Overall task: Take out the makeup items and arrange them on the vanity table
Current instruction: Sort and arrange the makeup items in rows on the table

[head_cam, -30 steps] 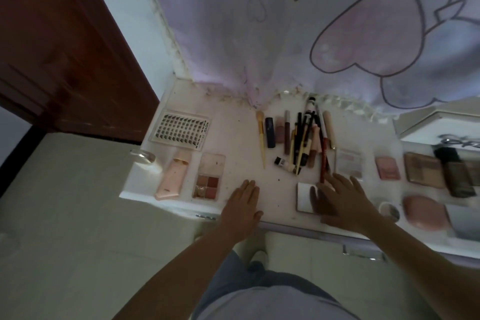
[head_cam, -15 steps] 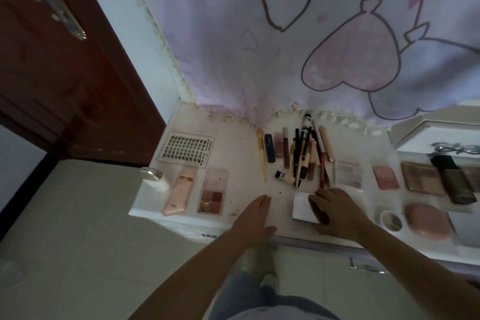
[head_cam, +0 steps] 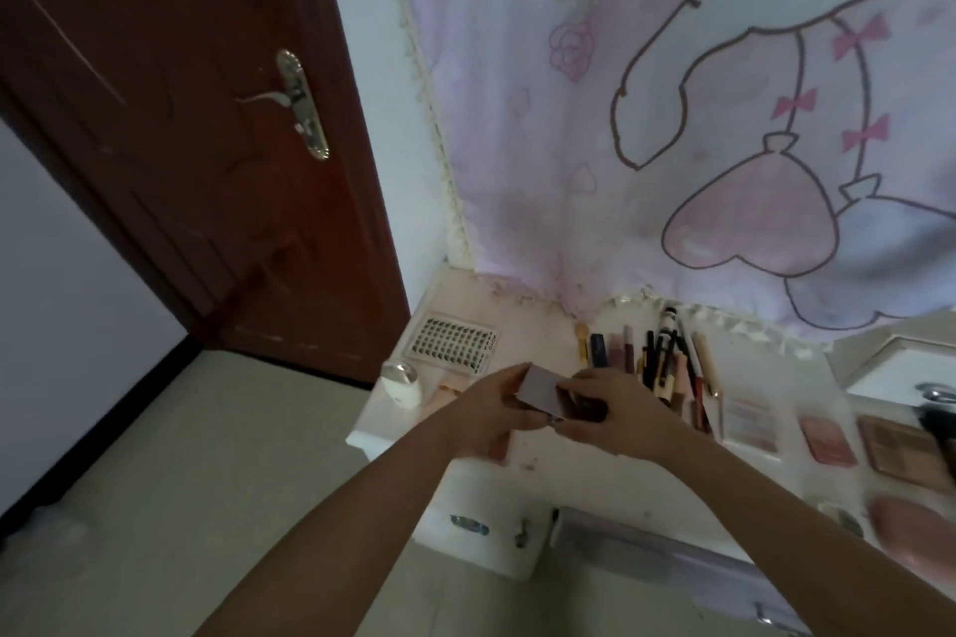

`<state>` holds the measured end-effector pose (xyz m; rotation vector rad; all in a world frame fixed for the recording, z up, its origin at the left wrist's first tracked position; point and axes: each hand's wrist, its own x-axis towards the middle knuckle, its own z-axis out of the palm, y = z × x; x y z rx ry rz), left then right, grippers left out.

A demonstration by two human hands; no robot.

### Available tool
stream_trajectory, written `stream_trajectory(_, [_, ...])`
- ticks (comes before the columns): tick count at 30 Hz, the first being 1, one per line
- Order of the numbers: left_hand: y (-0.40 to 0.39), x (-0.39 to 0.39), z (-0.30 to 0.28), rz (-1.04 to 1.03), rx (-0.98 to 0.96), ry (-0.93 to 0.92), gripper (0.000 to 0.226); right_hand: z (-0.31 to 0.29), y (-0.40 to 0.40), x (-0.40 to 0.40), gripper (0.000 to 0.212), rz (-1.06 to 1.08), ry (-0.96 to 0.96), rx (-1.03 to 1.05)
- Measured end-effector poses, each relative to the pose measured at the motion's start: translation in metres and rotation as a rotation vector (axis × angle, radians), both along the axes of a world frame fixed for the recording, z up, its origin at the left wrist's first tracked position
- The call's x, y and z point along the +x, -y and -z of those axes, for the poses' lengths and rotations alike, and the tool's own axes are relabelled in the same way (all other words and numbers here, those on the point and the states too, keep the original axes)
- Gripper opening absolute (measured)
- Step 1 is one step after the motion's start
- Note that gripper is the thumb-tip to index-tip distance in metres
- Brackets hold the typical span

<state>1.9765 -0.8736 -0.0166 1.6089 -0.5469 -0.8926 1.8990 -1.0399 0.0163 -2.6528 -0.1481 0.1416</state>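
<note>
Two hands meet over the front of the white vanity table (head_cam: 543, 460), both closed on one small flat compact (head_cam: 543, 391): the left hand (head_cam: 491, 411) grips its left edge and the right hand (head_cam: 615, 416) pinches its right end, where a dark part shows under the fingers. The compact is a pale grey-lilac rectangle, tilted and lifted clear of the tabletop (its right half is covered by fingers, so whether it is open cannot be told). Behind the hands a cluster of pencils and tubes (head_cam: 657, 362) lies side by side, too overlapped and blurred to count. One lash tray (head_cam: 451, 344) with rows of dark lashes sits at the back left, and one small white bottle (head_cam: 401, 384) stands at the table's left edge. A pink item just beside the bottle is mostly hidden by the left wrist. To the right lie three flat palettes: one pale palette (head_cam: 750, 422), one pink palette (head_cam: 827, 440) and one brown palette (head_cam: 902, 445), the last smeared by motion blur. One round pink compact (head_cam: 915, 530) is partly cut off by the right forearm.
</note>
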Motion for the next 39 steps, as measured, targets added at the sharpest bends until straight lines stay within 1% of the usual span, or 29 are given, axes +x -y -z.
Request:
stream_trajectory(3, [-0.03,0.004,-0.007,-0.07,-0.018,-0.014,0.048,-0.015,-0.027,0.004,0.041,-0.011,-0.014,0.063])
stream_trajectory(7, [-0.062,0.0,-0.017,-0.199,-0.072,-0.026,0.048,-0.031,-0.057,0.005,0.042,-0.054,-0.026,0.07])
stream_trajectory(10, [-0.081,-0.009,-0.02,-0.252,-0.093,-0.016,0.051,-0.038,-0.073,-0.001,0.039,-0.065,-0.015,0.098])
stream_trajectory(14, [-0.099,-0.022,-0.021,-0.23,-0.133,-0.014,0.053,-0.043,-0.085,-0.012,0.032,-0.072,-0.014,0.193])
stream_trajectory(17, [-0.105,-0.034,-0.023,-0.227,-0.169,-0.009,0.057,-0.041,-0.092,-0.021,0.03,-0.122,0.023,0.145])
stream_trajectory(20, [-0.108,-0.046,-0.028,-0.192,-0.195,-0.016,0.054,-0.04,-0.094,-0.026,0.031,-0.107,0.028,0.16])
stream_trajectory(22, [-0.108,-0.051,-0.03,-0.164,-0.193,-0.03,0.059,-0.039,-0.092,-0.029,0.032,-0.089,0.02,0.174])
stream_trajectory(25, [-0.105,-0.061,-0.027,-0.129,-0.139,-0.043,0.07,-0.035,-0.087,-0.036,0.036,-0.038,-0.026,0.225])
stream_trajectory(29, [-0.099,-0.071,-0.018,-0.169,-0.007,-0.01,0.079,-0.025,-0.079,-0.044,0.038,0.012,-0.092,0.233])
stream_trajectory(32, [-0.092,-0.076,-0.01,-0.257,0.061,0.011,0.074,-0.017,-0.072,-0.047,0.035,0.114,-0.155,0.331])
stream_trajectory(34, [-0.086,-0.081,-0.005,-0.3,0.107,0.022,0.071,-0.012,-0.068,-0.05,0.031,0.135,-0.179,0.361])
stream_trajectory(37, [-0.075,-0.087,0.006,-0.353,0.147,0.038,0.069,-0.006,-0.059,-0.053,0.032,0.166,-0.218,0.342])
stream_trajectory(39, [-0.064,-0.089,0.014,-0.377,0.159,0.004,0.067,0.0,-0.05,-0.05,0.036,0.179,-0.246,0.278])
